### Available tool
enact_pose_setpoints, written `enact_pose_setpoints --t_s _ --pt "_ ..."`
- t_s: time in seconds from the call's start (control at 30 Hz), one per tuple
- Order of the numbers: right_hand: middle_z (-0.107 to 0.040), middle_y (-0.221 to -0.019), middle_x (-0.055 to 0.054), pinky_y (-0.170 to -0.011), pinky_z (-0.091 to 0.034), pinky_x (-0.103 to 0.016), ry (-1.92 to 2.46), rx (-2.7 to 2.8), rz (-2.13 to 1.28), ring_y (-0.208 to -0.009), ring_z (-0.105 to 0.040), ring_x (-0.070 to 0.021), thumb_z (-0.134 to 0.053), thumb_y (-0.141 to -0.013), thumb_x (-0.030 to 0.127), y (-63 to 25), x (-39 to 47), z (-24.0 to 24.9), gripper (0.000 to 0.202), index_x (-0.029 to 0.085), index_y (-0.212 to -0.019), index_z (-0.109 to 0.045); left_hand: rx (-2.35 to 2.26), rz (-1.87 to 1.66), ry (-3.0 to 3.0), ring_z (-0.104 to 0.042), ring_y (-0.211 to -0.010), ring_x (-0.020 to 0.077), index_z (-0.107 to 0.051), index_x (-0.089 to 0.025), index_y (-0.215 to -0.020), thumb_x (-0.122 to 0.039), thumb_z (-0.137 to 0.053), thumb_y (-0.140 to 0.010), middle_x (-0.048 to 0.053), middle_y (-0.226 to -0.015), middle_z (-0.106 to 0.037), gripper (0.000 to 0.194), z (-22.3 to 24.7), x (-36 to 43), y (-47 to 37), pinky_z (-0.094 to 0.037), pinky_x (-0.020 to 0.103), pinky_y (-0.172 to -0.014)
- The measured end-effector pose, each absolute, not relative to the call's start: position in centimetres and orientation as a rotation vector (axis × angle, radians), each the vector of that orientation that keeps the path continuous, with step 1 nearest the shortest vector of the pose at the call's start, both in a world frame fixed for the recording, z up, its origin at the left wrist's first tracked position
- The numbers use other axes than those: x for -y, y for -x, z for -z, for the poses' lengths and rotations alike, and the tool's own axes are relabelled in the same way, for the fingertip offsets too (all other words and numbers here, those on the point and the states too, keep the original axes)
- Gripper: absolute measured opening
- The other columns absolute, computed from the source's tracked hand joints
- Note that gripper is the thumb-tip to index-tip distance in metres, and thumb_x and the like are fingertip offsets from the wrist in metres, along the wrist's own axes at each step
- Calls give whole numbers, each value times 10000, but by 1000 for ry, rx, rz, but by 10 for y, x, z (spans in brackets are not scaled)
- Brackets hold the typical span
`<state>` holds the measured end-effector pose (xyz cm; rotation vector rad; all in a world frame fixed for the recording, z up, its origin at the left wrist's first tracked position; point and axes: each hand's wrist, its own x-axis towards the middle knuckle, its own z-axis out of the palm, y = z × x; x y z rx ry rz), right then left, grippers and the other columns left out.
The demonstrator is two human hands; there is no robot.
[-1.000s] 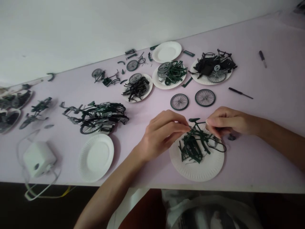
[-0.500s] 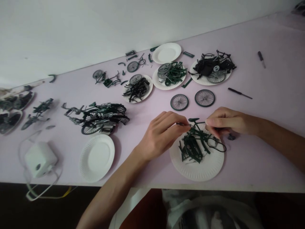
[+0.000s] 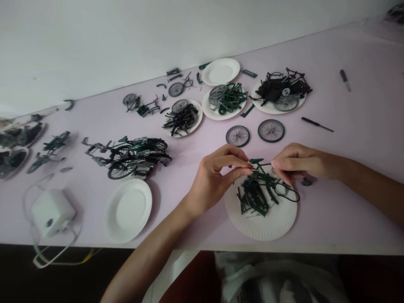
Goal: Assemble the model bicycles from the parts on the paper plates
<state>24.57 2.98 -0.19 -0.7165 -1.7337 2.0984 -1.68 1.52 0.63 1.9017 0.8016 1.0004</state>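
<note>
Over a white paper plate (image 3: 285, 223), a dark green toy bicycle frame (image 3: 267, 181) with a saddle (image 3: 256, 160) is held up at a slant. My right hand (image 3: 298, 162) grips the frame's front end between thumb and fingers. At the saddle's left, my left hand (image 3: 217, 176) is closed in a pinch, thumb and fingertips against the area just below the saddle; whatever sits between them is too small to make out. On the plate beneath lie several dark green parts (image 3: 254, 198). A thin dark loop (image 3: 287, 192) hangs below my right hand.
Two spoked wheels (image 3: 271, 130) lie beyond my hands. Two screwdrivers (image 3: 317, 124) rest at the right. Plates of bicycle parts (image 3: 224, 101) stand at the back. Assembled toy bicycles (image 3: 129, 153), a bare paper plate (image 3: 128, 210) and a white box with cables (image 3: 53, 212) are at the left.
My left hand's fingers have shifted, the thumb now showing in a pinch beside the saddle. The dark piece seen at its fingertips is now out of sight. My right hand stays put.
</note>
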Motion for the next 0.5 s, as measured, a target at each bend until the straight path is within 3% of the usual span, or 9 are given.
enact_pose_setpoints --t_s 0.2,0.5 --pt "-450 -558 30 -440 -237 -225 723 1763 -2056 -486 -369 -58 -527 -1063 507 -247 -28 2 565 130 -660 -651 -883 -922 -1953 -726 -973 181 -754 -183 -963 -209 -743 -951 86 -1070 -758 31 -10 -6 16 -582 310 -858" --pt "-473 -558 26 -440 -226 -232 726 1762 -2056 -484 -362 -61 -541 -1056 503 -245 -28 2 548 132 -675 -670 -935 -828 -1632 -675 -898 154 -726 -192 -916 -275 -800 -909 36 -927 -745 111 -10 -4 15 -536 286 -853"
